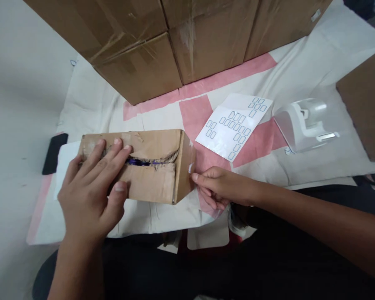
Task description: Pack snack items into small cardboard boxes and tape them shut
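A small worn cardboard box (153, 166) lies on a white and pink cloth (90, 104), its top flaps slightly parted with something blue showing in the slit. My left hand (92, 187) lies flat on the box's left half, fingers stretched over the top. My right hand (217, 187) touches the box's right end with its index fingertip and thumb pressed against a small white sticker (190, 168); the other fingers curl under.
Large taped cardboard boxes (175, 37) stand behind. A sticker sheet with several blue-outlined labels (234, 125) lies to the right of the small box, a white plastic device (306, 123) beyond it. A brown board (365, 104) at far right, a black object (54, 152) at left.
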`<state>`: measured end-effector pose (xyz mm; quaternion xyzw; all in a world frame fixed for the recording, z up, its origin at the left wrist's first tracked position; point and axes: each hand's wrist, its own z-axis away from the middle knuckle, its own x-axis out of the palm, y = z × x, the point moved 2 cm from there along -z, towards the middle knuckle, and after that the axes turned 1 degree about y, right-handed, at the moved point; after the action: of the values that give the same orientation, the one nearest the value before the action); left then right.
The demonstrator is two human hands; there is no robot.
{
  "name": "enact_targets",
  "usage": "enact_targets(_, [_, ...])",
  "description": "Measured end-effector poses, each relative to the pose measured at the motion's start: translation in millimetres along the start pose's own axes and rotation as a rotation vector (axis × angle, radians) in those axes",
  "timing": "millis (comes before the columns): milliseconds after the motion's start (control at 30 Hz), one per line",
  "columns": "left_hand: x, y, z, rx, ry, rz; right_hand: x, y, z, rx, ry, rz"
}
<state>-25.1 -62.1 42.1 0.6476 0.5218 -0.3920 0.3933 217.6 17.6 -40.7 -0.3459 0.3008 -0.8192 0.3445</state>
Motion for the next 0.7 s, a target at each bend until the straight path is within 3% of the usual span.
enact_targets(133, [0.0,-4,-1,0.023,-0.018,0.017,-8,-8,-5,-0.014,0.019,0.166])
enact_targets(233, [-0.3,-5,-1,0.058,-0.02,0.026,-28,-25,-9,-0.11,0.05,0.328])
enact_targets(400, [-0.7,-6,0,0.043,-0.011,0.021,-66,-54,-10,-0.293,0.416,0.489])
enact_targets(467, [0.0,-7,0,0.047,-0.012,0.023,-67,-59,-8,-0.426,0.466,0.58])
enact_targets(533, [0.9,-7,1,0.053,-0.015,0.024,-61,-61,-8,-0.532,0.422,0.7])
enact_targets(600, [1.3,-8,1,0.057,-0.012,0.027,-58,-62,-8,-0.576,0.42,0.783])
enact_targets(700, [0.7,-7,0,0.059,0.025,0.035,-62,-68,-3,-0.61,0.554,0.778])
